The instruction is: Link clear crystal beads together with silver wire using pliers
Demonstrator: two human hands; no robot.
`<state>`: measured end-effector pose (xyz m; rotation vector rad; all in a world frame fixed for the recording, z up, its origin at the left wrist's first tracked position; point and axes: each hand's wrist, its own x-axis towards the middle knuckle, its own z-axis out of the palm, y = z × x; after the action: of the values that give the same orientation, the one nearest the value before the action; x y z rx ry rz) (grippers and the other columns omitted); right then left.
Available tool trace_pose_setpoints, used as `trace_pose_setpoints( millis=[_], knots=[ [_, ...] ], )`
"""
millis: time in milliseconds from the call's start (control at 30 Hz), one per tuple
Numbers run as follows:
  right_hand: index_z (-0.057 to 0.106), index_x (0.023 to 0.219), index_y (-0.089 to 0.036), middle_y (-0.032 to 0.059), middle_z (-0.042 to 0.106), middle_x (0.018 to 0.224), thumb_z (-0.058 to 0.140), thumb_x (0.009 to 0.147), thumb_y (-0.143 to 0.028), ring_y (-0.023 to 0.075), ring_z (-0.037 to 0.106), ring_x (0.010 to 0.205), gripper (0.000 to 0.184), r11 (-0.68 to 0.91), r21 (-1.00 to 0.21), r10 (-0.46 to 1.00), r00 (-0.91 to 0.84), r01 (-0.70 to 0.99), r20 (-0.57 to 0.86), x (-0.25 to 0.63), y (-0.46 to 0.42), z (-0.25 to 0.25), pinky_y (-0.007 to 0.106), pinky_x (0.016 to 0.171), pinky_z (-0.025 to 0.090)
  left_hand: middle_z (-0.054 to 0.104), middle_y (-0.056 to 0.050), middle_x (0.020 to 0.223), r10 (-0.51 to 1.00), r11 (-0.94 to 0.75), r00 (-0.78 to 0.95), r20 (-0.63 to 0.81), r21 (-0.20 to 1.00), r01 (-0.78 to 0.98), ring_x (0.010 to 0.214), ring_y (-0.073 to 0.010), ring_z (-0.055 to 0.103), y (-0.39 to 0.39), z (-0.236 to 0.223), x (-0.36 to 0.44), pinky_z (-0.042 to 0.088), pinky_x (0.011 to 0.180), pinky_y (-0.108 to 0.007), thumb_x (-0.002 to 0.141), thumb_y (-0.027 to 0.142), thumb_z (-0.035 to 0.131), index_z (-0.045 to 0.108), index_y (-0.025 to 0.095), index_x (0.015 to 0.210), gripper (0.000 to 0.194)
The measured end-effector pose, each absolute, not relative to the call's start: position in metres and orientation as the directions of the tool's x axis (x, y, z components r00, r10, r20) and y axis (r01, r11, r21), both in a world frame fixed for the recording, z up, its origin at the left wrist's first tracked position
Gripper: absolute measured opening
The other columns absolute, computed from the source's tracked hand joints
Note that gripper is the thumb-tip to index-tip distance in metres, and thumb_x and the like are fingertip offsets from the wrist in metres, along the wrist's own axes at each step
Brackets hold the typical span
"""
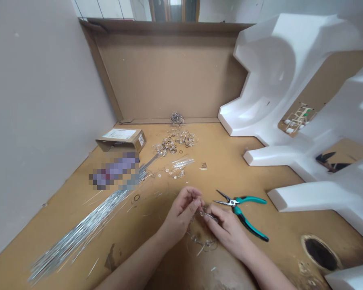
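Left hand (184,207) was bent inward, thumb and fingertips pressed together at the near end of a beaded wire (203,242); blur made the exact grip hard to read, though it appeared to pinch the wire. Right hand (225,223) pinched the same work between thumb and forefinger, just beside the left fingertips; the rest of the loop lay below and between both hands. Long-nose pliers (233,202) with teal-and-black handles lay just right of the right hand, jaws apart, no maker's name legible. Left of the left hand: a bundle of straight wires (84,223) and one dark ring (136,197). Beyond the left hand, up and left, stood a cardboard box (134,144) bearing a white label (121,133) and a smaller code label (141,139), print unreadable. Straight ahead of the left hand: clear-bead pieces (166,146).
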<state>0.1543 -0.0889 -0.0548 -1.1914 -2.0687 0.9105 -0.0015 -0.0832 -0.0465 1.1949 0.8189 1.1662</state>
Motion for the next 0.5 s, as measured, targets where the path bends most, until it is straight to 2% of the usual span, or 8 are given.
trace_pose_setpoints(
  millis=[133,267,500],
  knots=[
    [0.039,0.063,-0.021,-0.0051,0.038,0.058,0.038,0.085,-0.025,0.0102,0.038,0.054,0.023,0.394,-0.766,0.878,-0.453,0.508,0.151,0.1533,-0.0887,-0.0553,0.023,0.052,0.029,0.052,-0.001,0.079,0.949,-0.068,0.281,0.143,0.963,-0.261,0.073,-0.0124,0.050,-0.0821,-0.0481,-0.0019,0.041,0.071,-0.027,0.083,0.029,0.049,0.042,0.020,0.098,0.019],
    [0.037,0.063,-0.020,-0.0048,0.038,0.058,0.037,0.085,-0.023,0.0102,0.039,0.055,0.023,0.413,-0.747,0.874,-0.456,0.521,0.165,0.1522,-0.0890,-0.0567,0.023,0.053,0.028,0.051,0.000,0.074,0.936,-0.090,0.312,0.163,0.968,-0.235,0.072,-0.0127,0.051,-0.0813,-0.0472,-0.0027,0.041,0.069,-0.027,0.083,0.029,0.049,0.043,0.019,0.097,0.018],
    [0.032,0.061,-0.020,-0.0045,0.038,0.058,0.035,0.087,-0.025,0.0102,0.039,0.056,0.026,0.430,-0.727,0.870,-0.461,0.536,0.174,0.1543,-0.0881,-0.0582,0.023,0.055,0.027,0.051,-0.001,0.077,0.928,-0.028,0.362,0.085,0.987,-0.160,0.076,-0.0128,0.050,-0.0807,-0.0467,-0.0051,0.039,0.072,-0.026,0.079,0.026,0.055,0.049,0.017,0.086,0.013]
  ],
)
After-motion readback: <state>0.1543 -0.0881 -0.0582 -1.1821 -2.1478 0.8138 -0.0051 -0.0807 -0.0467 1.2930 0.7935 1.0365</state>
